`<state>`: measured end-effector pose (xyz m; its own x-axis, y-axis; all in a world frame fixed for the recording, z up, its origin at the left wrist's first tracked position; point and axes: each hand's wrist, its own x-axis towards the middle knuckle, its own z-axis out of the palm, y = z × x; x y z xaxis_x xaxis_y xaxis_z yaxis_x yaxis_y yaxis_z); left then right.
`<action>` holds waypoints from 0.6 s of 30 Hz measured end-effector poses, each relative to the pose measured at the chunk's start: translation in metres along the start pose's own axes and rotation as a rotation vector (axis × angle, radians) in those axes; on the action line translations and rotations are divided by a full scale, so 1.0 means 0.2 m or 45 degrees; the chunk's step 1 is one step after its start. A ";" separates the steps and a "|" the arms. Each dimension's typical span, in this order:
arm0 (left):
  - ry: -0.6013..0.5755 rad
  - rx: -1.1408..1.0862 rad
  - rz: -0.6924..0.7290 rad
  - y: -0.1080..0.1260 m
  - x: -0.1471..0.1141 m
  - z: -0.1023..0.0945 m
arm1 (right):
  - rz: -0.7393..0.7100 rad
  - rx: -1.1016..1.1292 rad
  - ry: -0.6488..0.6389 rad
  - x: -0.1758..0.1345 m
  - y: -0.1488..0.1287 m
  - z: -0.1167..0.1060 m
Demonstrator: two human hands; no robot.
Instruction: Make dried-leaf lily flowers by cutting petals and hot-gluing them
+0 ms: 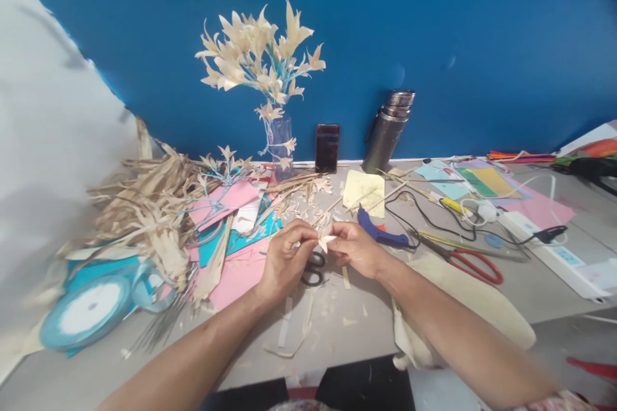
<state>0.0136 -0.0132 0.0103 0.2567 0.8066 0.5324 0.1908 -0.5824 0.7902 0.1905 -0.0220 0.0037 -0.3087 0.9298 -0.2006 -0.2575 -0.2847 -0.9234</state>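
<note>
A small cream husk flower [326, 241] with pointed petals is pinched between my two hands above the table. My left hand [289, 255] has its thumb and fingers closed at the flower's left side. From the right, my right hand [355, 248] grips the petals between thumb and fingers. Black-handled scissors [314, 270] lie just under my hands, their blades mostly hidden. A blue glue gun [380, 230] rests beyond my right hand. Cut petal pieces [303, 205] are scattered behind my hands.
A clear vase [282, 141] of husk flowers, a phone [327, 149] and a flask [388, 131] stand by the blue wall. Dried husks [159, 192] and a ribbon roll [91, 308] lie left. Red-handled shears [475, 266], cables and a power strip [554, 257] occupy the right.
</note>
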 end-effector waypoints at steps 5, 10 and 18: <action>-0.040 -0.003 -0.071 0.00 0.00 0.00 | -0.010 -0.030 -0.017 0.00 0.00 0.00; -0.039 -0.080 -0.169 -0.01 0.00 0.00 | -0.029 -0.051 -0.020 0.00 0.00 -0.01; 0.002 -0.431 -0.437 -0.01 0.03 0.02 | -0.124 -0.076 0.040 0.00 -0.02 -0.02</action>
<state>0.0178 -0.0088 0.0112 0.2318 0.9467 0.2239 -0.0552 -0.2169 0.9746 0.1951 -0.0190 0.0068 -0.2560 0.9595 -0.1179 -0.2295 -0.1788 -0.9567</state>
